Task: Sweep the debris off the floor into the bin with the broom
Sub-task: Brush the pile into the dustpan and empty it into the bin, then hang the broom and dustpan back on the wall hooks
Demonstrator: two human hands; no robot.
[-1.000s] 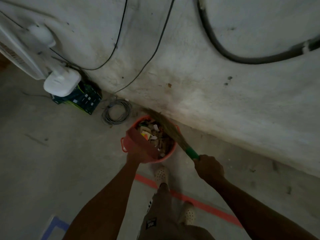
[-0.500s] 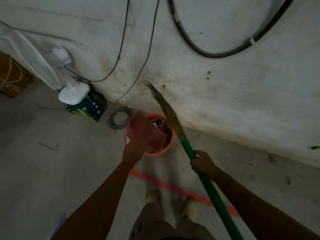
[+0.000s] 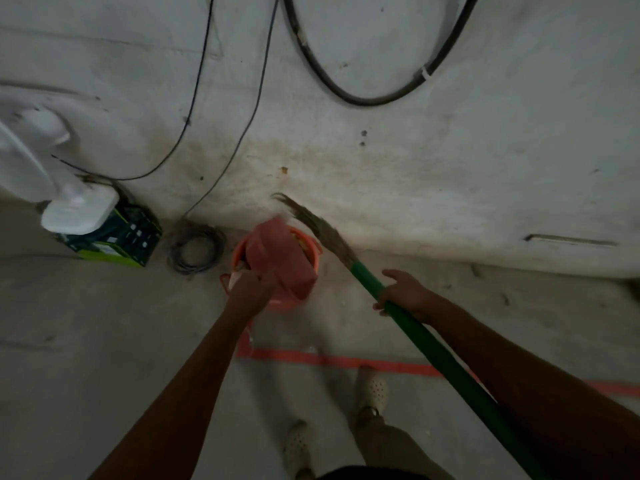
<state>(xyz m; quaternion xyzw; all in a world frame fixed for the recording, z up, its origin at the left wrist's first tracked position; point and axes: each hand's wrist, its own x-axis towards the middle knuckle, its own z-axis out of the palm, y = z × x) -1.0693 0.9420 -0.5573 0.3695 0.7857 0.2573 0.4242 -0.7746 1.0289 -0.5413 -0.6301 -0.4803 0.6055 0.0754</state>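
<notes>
Emptying is judged in hand: the dustpan (image 3: 280, 258) is gripped by the left hand (image 3: 249, 289) over the bin (image 3: 277, 304) at the wall, the broom (image 3: 433, 351) by the right hand (image 3: 405, 292). Next, the dustpan should be lifted clear.

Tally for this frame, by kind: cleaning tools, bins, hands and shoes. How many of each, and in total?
Cleaning tools: 2, the broom and the dustpan
Bins: 1, the orange bin
Hands: 2, the left hand on the dustpan, the right hand on the broom
Shoes: 2, the left shoe and the right shoe
Total: 7
</notes>
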